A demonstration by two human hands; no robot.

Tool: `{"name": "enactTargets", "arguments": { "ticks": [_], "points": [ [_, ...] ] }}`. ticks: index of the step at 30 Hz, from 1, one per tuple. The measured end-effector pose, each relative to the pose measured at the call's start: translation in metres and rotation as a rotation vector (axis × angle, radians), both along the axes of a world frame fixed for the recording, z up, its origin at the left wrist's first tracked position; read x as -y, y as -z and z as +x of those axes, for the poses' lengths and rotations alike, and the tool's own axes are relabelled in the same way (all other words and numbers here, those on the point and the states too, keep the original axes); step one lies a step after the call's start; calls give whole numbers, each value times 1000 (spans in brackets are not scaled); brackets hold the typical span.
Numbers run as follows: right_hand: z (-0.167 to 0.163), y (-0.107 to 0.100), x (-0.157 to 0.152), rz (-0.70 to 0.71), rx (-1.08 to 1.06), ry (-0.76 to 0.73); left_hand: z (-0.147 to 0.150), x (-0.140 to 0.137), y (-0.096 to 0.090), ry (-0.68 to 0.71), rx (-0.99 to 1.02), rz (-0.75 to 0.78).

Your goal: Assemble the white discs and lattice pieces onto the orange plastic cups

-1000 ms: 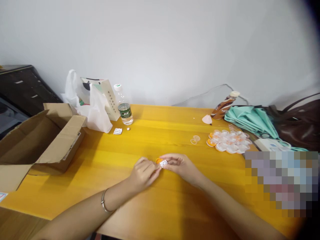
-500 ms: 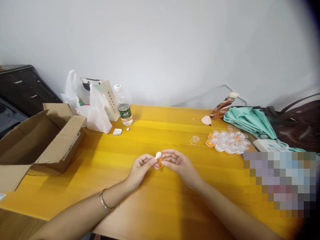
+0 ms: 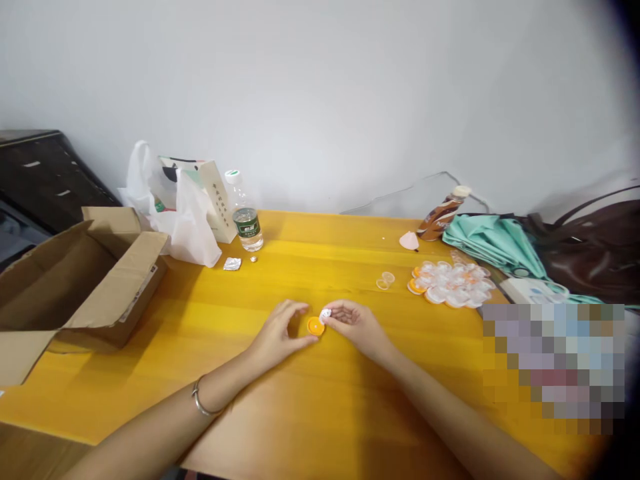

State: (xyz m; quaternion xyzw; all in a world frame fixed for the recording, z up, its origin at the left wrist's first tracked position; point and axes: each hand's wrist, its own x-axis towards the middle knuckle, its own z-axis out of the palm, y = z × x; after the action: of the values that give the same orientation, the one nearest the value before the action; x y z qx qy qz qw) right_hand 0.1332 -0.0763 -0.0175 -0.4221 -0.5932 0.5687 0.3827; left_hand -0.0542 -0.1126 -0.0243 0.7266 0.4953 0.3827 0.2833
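A small round orange case (image 3: 315, 326) lies on the yellow table, its open side facing up. Around its left side curves my left hand (image 3: 278, 333), open, thumb and fingers apart, the thumb tip close to the rim; whether it touches I cannot tell. From the right, my right hand (image 3: 357, 327) pinches a small white patterned piece (image 3: 325, 315) between thumb and fingers, just above the case's upper right edge. The piece's exact kind is too small to make out. Farther right sits a cluster of clear round cases (image 3: 450, 283), some with orange parts.
Two clear round lids (image 3: 385, 281) lie short of the cluster. Behind stand a water bottle (image 3: 248, 223), a brown drink bottle (image 3: 443, 213) and a white plastic bag (image 3: 187, 223). An open cardboard box (image 3: 135, 280) occupies the left; a green umbrella (image 3: 495, 240) lies right.
My left hand has let go and opened, moving slightly left. The orange case now rests in plain view between the hands. The white piece is now in my right hand alone.
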Motion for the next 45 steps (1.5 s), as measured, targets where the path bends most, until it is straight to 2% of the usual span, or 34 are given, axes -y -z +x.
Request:
{"name": "enactTargets", "arguments": {
  "ticks": [5,10,19,26,34,38,40,42,45],
  "points": [
    [-1,11,0,102,24,-103,6,-2,5,59,-125,-12],
    [-1,14,1,199,88,-101,9,-1,4,43,-153,-23],
    [2,16,3,521,376,-93,10,-2,2,49,-154,-30],
    [4,18,5,661,425,-104,12,-2,6,45,-158,-26],
    [2,12,6,705,441,-133,14,-3,3,39,-183,-9],
    [7,9,1,715,392,-194,14,-3,4,31,-183,2],
    [18,7,-8,750,375,-122,14,-3,4,33,-177,2],
    [33,5,-22,799,410,154,13,-3,5,35,-169,1],
    [58,9,-46,875,601,571,13,-2,5,34,-163,0]
  ]
}}
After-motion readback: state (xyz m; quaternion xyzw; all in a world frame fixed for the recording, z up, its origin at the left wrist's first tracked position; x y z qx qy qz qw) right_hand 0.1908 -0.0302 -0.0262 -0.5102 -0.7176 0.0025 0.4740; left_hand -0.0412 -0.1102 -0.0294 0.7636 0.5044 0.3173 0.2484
